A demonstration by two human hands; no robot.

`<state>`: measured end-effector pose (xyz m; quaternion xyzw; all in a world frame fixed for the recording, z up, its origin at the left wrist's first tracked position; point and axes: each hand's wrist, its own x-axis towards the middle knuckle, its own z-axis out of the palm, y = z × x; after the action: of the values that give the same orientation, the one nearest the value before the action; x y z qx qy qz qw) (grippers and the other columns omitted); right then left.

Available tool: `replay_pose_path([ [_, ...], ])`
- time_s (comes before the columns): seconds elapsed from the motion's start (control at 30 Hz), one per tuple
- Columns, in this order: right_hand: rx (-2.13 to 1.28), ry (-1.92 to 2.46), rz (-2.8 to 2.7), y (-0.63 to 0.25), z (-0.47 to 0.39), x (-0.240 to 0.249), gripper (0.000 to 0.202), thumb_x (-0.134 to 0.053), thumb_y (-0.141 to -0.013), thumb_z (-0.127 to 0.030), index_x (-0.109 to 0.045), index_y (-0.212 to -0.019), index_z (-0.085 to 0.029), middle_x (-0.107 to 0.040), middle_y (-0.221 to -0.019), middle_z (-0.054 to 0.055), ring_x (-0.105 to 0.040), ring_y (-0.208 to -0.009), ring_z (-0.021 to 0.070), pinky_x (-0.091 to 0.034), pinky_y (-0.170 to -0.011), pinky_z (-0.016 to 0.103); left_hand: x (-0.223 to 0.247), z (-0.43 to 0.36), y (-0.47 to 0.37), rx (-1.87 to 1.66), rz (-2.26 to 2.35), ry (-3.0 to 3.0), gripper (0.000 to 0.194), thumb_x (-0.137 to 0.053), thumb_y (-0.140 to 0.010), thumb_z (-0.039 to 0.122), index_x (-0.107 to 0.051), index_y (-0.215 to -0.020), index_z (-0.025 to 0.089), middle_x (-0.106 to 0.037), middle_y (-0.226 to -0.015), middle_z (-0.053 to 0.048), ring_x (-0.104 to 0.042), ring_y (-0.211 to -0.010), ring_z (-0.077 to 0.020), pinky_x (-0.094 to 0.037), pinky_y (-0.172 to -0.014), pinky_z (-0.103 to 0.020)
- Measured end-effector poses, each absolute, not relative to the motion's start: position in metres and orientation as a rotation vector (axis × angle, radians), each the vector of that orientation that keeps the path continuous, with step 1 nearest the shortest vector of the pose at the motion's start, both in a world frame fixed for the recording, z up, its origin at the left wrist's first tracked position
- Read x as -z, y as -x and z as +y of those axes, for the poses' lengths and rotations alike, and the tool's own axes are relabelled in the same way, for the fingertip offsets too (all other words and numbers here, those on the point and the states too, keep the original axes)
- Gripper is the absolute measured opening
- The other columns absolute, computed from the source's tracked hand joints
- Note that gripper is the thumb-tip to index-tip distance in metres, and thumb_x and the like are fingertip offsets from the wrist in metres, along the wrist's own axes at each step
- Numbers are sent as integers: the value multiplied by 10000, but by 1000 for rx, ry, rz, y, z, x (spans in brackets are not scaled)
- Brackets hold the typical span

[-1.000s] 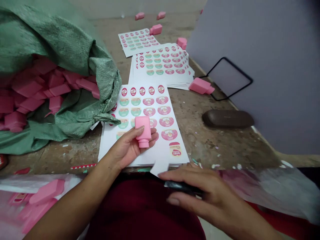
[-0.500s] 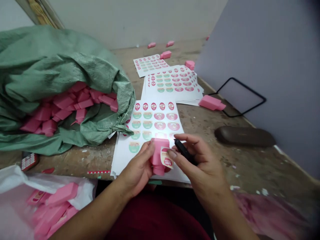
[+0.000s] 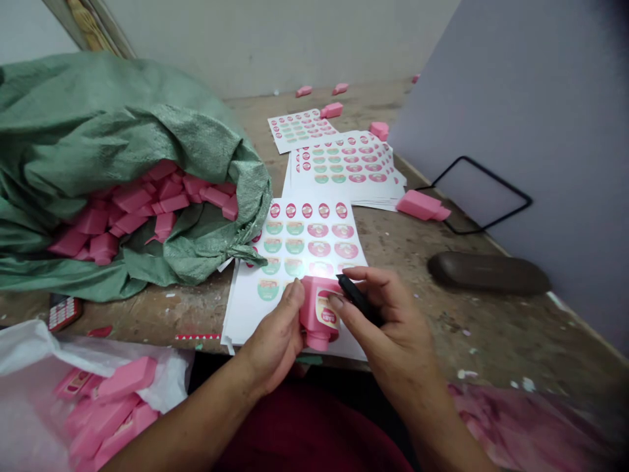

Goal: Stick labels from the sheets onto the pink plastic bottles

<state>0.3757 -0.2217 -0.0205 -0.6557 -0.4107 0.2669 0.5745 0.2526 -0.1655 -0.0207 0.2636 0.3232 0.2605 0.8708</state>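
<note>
My left hand (image 3: 275, 334) is closed around a small pink plastic bottle (image 3: 310, 308), its neck pointing down toward me. A cream and red label (image 3: 327, 313) lies against the bottle's face, and the thumb of my right hand (image 3: 393, 334) touches it. That same hand grips a black pen-like tool (image 3: 358, 298) between its fingers, the thin tip pointing up and left. Beneath both hands rests a stack of sticker sheets (image 3: 246, 321) printed with rows of green and pink oval labels.
A green woven sack (image 3: 196, 124) full of pink bottles (image 3: 130, 196) lies at left. Below it is a white plastic bag (image 3: 29, 354) with labelled bottles. More sticker sheets (image 3: 373, 190), a loose bottle (image 3: 422, 205), a brown case (image 3: 486, 272) and a black wire frame (image 3: 491, 170) stand around.
The label, which stood partly away from the bottle, now lies flatter on its face under my right thumb. The bottle has turned slightly. The view has shifted a little.
</note>
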Motion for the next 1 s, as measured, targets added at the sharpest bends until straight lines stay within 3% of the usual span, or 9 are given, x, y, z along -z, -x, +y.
replay_pose_path([
  [0.17,-585,1555,-1018,-376,-222,23,213,-668,-840,-271,-602,-1042,-279,-640,-808,-34,-598,-714,142,-478,-628,259,21,-168,-250,-563,691,-621,457,-525,-931,545,-530,-1228,197,-629,-1253,-113,-596,-1141,-241,-490,-906,-348],
  [0.3,-415,1638,-1144,-374,-222,24,189,-632,-876,-288,-608,-1062,-264,-695,-886,3,-645,-767,176,-483,-681,306,19,-172,-248,-538,723,-701,436,-672,-876,397,-495,-1238,230,-661,-1173,-63,-635,-1049,-195,-467,-900,-310],
  [0.47,-157,1736,-1366,-381,-225,21,157,-609,-905,-325,-671,-1023,-243,-733,-940,61,-675,-830,239,-459,-721,367,21,-175,-248,-617,767,-747,410,-682,-857,303,-513,-1221,222,-680,-1069,-50,-644,-930,-162,-472,-825,-278],
  [0.63,-532,1675,-1057,-388,-229,14,139,-642,-877,-379,-640,-922,-248,-695,-823,6,-649,-747,197,-488,-678,326,16,-173,-245,-582,806,-717,454,-727,-793,297,-540,-1190,183,-663,-1046,-73,-637,-903,-177,-502,-790,-301],
  [0.8,-731,1505,-997,-379,-217,12,140,-721,-772,-324,-619,-806,-235,-596,-668,-44,-551,-600,138,-447,-568,266,17,-175,-242,-513,767,-766,482,-758,-749,250,-544,-1177,191,-634,-951,-28,-596,-754,-105,-495,-748,-269],
  [1.0,-669,1550,-931,-389,-226,35,167,-785,-774,-354,-673,-874,-280,-688,-833,-11,-621,-754,164,-475,-688,303,7,-159,-196,-412,852,-843,602,-816,-617,271,-500,-1125,204,-675,-941,-72,-668,-817,-199,-484,-698,-290],
])
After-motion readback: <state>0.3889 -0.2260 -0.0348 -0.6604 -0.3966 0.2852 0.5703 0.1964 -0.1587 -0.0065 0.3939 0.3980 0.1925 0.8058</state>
